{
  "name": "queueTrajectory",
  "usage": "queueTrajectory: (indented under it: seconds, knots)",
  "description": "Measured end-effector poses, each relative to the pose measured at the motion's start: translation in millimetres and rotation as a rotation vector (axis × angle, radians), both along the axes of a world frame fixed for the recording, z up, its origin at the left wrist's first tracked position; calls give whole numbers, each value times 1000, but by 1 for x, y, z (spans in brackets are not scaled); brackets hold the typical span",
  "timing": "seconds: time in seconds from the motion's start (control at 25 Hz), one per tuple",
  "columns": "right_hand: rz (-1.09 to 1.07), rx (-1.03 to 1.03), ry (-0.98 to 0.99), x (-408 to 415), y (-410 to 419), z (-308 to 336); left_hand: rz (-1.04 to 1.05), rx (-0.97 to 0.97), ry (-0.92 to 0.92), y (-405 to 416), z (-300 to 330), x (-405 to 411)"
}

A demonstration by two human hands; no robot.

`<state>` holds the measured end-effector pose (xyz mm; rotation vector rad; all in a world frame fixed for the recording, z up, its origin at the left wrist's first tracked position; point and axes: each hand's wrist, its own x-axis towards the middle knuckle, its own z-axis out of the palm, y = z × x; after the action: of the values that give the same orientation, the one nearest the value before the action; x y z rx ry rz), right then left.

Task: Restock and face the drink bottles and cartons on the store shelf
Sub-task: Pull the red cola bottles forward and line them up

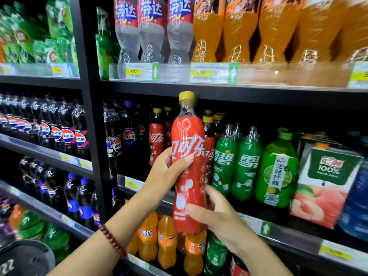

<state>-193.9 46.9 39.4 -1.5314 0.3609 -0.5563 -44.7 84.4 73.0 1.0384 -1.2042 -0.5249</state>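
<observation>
Red cola bottle (188, 166), yellow cap, held upright in air before front edge of middle shelf (278, 229), ahead of red cola row (157, 136). Left hand (167, 174) wrapped round label mid-height, thumb across front. Right hand (211, 212) cupping lower body, fingers curled. Risk: base clipping shelf lip or knocking green soda bottles (237, 162) beside gap; label possibly turned off-front on release.

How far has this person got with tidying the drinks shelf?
Done: the green soda bottles stand in a row, labels forward. In hand: both hands, left hand and right hand, hold a red cola bottle upright before the shelf. Left: placing it among the red colas behind.
</observation>
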Motion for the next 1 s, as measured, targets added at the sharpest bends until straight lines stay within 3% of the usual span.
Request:
queueTrajectory:
  seconds: [0.12,0.2,0.28,0.36,0.4,0.48,0.56,0.64,0.68,0.76,0.84,0.92,1.0]
  knots:
    - [-510,-592,262,-3,20,-9,134,-44,22,2,12,-15]
    - [-517,-703,322,-5,22,-14,125,-58,134,4,14,-20]
    - [-214,-493,261,-12,18,-13,67,-82,210,7,13,-21]
    - [90,-45,78,-17,15,-6,-40,-110,293,11,16,-20]
    - [132,69,2,-18,14,-7,-73,-114,303,13,18,-20]
    - [-38,-84,9,-12,22,-11,11,-93,173,15,22,-20]
    - [-428,-476,109,-4,35,-16,177,-66,22,16,26,-21]
    - [-581,-669,178,-2,39,-16,226,-51,48,17,25,-18]
    - [-486,-610,179,-3,36,-15,204,-64,90,20,23,-16]
    - [-67,-227,143,-11,30,-5,96,-105,194,23,20,-13]
    - [186,93,38,-15,25,-1,-18,-120,282,27,19,-10]
    - [180,116,-61,-12,25,-3,-31,-118,279,29,23,-9]
    - [-48,-74,-97,-2,33,-4,47,-88,181,28,28,-11]
